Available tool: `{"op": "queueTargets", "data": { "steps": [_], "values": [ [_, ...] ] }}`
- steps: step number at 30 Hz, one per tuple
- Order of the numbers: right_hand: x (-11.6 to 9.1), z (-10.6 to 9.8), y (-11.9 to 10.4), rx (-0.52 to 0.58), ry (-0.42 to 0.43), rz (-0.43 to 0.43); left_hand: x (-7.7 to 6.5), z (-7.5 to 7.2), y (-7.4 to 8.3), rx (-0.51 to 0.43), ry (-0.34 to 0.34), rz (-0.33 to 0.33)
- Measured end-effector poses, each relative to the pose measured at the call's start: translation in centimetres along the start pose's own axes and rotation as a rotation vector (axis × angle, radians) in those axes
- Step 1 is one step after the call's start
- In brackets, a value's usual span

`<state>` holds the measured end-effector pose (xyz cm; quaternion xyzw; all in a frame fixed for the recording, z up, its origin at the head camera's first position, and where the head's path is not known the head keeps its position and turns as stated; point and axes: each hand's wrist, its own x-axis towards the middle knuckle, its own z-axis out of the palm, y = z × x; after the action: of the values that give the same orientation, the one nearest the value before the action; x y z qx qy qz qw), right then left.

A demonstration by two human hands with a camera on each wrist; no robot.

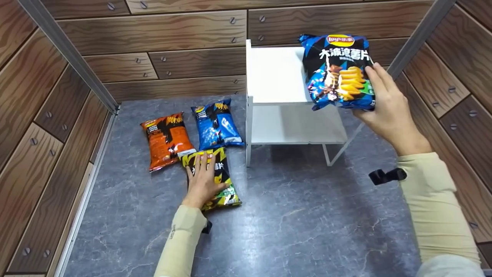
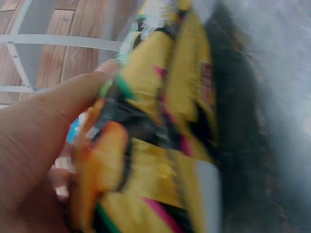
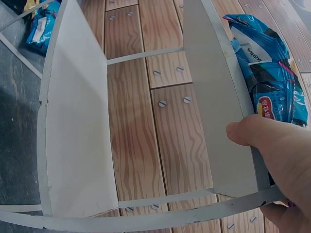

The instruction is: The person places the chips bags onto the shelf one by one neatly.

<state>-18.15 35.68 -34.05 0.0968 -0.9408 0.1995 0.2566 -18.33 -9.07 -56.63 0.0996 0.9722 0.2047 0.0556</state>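
My right hand [image 1: 392, 104] grips a blue-and-black bag of chips [image 1: 338, 69] by its right side, over the top of a white two-tier shelf [image 1: 276, 73]. In the right wrist view that bag [image 3: 265, 63] shows beyond the thumb, beside the shelf panel. My left hand [image 1: 201, 184] rests spread on a yellow-and-black bag of chips [image 1: 230, 192] lying on the floor. The left wrist view shows this bag [image 2: 146, 160] blurred, with the thumb against its side. Behind it lie an orange bag of chips [image 1: 167, 140] and a blue bag of chips [image 1: 226, 129].
The grey marbled floor [image 1: 292, 231] is bounded by wood-patterned walls [image 1: 153, 32] with metal corner posts [image 1: 69, 54]. The shelf's upright side [image 1: 248, 130] stands close to the blue bag on the floor. A slanted leg [image 1: 342, 150] supports the shelf's right side.
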Motion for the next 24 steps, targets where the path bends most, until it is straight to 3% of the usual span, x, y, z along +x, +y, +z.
{"op": "queueTargets", "data": {
  "steps": [6, 9, 15, 20, 24],
  "values": [
    [0.0, 0.0, 0.0, 0.003, 0.001, 0.003, -1.7, 1.1, 0.0, 0.048, 0.207, 0.101],
    [0.0, 0.0, 0.0, 0.001, 0.002, 0.0, -3.1, 1.6, 0.0, 0.063, 0.247, 0.152],
    [0.0, -0.1, 0.1, -0.003, 0.007, 0.006, -5.1, 2.7, 0.0, 0.145, 0.225, 0.187],
    [0.1, 0.0, 0.1, -0.004, 0.005, 0.009, -5.5, 3.2, 0.0, 0.193, 0.141, 0.134],
    [0.0, 0.1, 0.0, -0.002, -0.004, 0.014, -5.6, 3.6, -0.2, 0.258, 0.153, 0.14]
  ]
}}
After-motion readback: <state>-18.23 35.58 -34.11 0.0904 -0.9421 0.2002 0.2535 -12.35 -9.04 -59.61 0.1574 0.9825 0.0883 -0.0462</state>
